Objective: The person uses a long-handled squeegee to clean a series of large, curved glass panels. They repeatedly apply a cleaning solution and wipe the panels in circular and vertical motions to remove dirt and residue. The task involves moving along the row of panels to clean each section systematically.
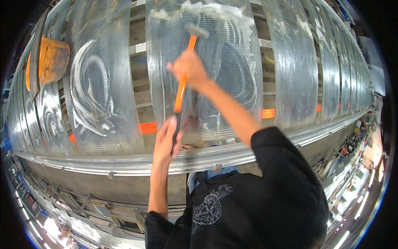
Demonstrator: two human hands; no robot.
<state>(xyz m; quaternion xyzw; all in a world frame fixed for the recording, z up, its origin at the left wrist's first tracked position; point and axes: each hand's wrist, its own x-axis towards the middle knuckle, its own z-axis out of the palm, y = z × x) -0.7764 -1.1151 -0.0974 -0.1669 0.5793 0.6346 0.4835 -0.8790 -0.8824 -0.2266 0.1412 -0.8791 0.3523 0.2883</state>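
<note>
Both my hands grip a long tool with an orange shaft [181,93], a black grip and a blurred grey head [197,30]; its exact kind is unclear. My right hand [190,68] is closed round the upper shaft. Lower down, my left hand [166,139] wraps the black grip. The tool's head is over the far part of a wet, glassy panel [174,62] marked with fine lines. White suds [211,10] lie along that panel's far edge and right side. Whether the head touches the surface cannot be made out.
A stained orange bucket [54,60] stands at the far left. Similar panels flank mine, one with white swirls [83,103], another on the right [295,70]. Gaps between them show slats and orange pieces [148,127]. A metal rail [132,164] runs along the near side.
</note>
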